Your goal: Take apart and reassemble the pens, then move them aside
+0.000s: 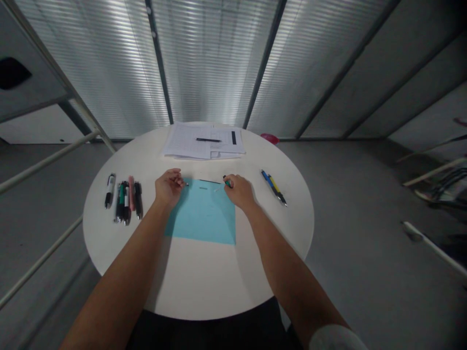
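Pinching, the right hand (239, 191) holds a green pen piece (228, 183); the curled left hand (170, 188), seemingly a silver bit (187, 184). The dark rod (209, 181) lies unassembled.

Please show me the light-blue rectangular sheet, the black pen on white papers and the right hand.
Light-blue rectangular sheet (204, 214), head view: middle.
Slim black pen (208, 140), head view: barrel.
Bare right hand (240, 190), head view: back.
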Demonstrator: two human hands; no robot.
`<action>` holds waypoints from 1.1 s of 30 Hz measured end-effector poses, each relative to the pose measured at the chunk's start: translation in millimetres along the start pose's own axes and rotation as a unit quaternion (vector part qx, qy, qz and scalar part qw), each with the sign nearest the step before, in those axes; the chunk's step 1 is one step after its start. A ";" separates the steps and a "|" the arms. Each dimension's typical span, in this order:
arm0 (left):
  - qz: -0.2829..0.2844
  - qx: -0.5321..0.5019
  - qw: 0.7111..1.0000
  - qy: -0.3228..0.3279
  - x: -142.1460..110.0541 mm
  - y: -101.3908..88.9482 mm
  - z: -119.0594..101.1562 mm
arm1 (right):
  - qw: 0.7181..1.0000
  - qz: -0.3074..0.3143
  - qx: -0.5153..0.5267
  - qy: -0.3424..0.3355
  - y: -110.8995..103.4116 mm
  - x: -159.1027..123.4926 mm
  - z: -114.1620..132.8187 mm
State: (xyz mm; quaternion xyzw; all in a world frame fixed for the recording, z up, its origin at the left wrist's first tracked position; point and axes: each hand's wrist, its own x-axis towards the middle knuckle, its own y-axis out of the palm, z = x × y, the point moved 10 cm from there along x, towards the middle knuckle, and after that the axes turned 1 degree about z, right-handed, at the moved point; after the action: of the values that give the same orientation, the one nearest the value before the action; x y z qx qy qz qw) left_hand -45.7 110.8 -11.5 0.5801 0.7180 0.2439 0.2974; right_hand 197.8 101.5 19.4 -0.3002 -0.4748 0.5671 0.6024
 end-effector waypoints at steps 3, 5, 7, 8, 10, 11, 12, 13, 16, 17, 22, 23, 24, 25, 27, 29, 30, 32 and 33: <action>0.002 0.002 1.000 -0.001 -0.5 0.6 0.8 | 0.999 0.015 -0.031 0.013 -2.8 -2.1 1.2; 0.002 0.005 1.000 -0.001 -0.3 0.3 1.0 | 0.999 0.026 -0.044 0.015 -3.8 -3.4 2.5; 0.003 0.007 1.000 -0.002 0.2 -0.2 1.6 | 0.998 0.032 -0.049 0.015 -4.9 -4.3 3.7; 0.004 0.007 1.000 -0.004 0.5 -0.2 2.0 | 0.998 0.033 -0.048 0.015 -5.4 -4.5 4.0; 0.008 0.005 1.000 -0.006 0.9 -0.1 2.5 | 0.999 0.025 -0.041 0.011 -6.6 -4.4 4.6; 0.008 0.004 1.000 -0.006 1.0 -0.1 2.5 | 0.999 0.018 -0.034 0.008 -6.9 -4.1 4.6; 0.007 0.004 1.000 -0.006 0.9 -0.2 2.4 | 1.000 0.010 -0.023 0.006 -7.0 -3.6 4.0; 0.007 0.004 1.000 -0.006 0.9 -0.3 2.3 | 1.000 0.001 -0.005 0.008 -7.2 -3.0 2.7; 0.011 0.007 1.000 -0.007 0.6 0.5 2.3 | 0.994 -0.040 0.098 0.030 -9.0 -0.8 -6.9; 0.012 0.008 1.000 -0.007 0.7 0.7 2.4 | 0.987 -0.056 0.148 0.041 -9.9 0.0 -11.2; 0.011 0.012 1.000 -0.009 1.0 -0.2 3.0 | 0.905 -0.114 0.402 0.083 -12.8 4.2 -28.2; 0.012 0.012 1.000 -0.010 1.1 -0.2 3.2 | 0.880 -0.119 0.450 0.092 -12.0 4.8 -31.0; 0.014 0.012 1.000 -0.010 1.1 -0.1 3.3 | 0.856 -0.122 0.492 0.099 -10.8 5.4 -33.4; 0.015 0.011 1.000 -0.011 1.1 0.2 3.4 | 0.833 -0.123 0.529 0.106 -9.3 6.0 -35.4; 0.019 0.008 1.000 -0.010 1.1 0.8 3.3 | 0.795 -0.117 0.583 0.120 -4.9 7.0 -38.9; 0.021 0.007 1.000 -0.008 1.0 1.2 2.9 | 0.768 -0.106 0.617 0.137 1.0 7.7 -42.6; 0.021 0.007 1.000 -0.008 0.9 1.2 2.8 | 0.758 -0.100 0.628 0.147 3.9 7.9 -44.3; 0.020 0.008 1.000 -0.009 0.7 1.3 2.9 | 0.749 -0.093 0.637 0.159 7.4 8.2 -46.8; 0.020 0.010 1.000 -0.009 0.6 1.3 3.0 | 0.751 -0.094 0.634 0.159 7.3 8.4 -47.3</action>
State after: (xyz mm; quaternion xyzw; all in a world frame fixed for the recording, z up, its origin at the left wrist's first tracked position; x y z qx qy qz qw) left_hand -42.8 111.8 -12.8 0.5992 0.7061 0.2372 0.2936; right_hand 237.2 119.3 -2.7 0.1112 0.0709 0.6225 0.7714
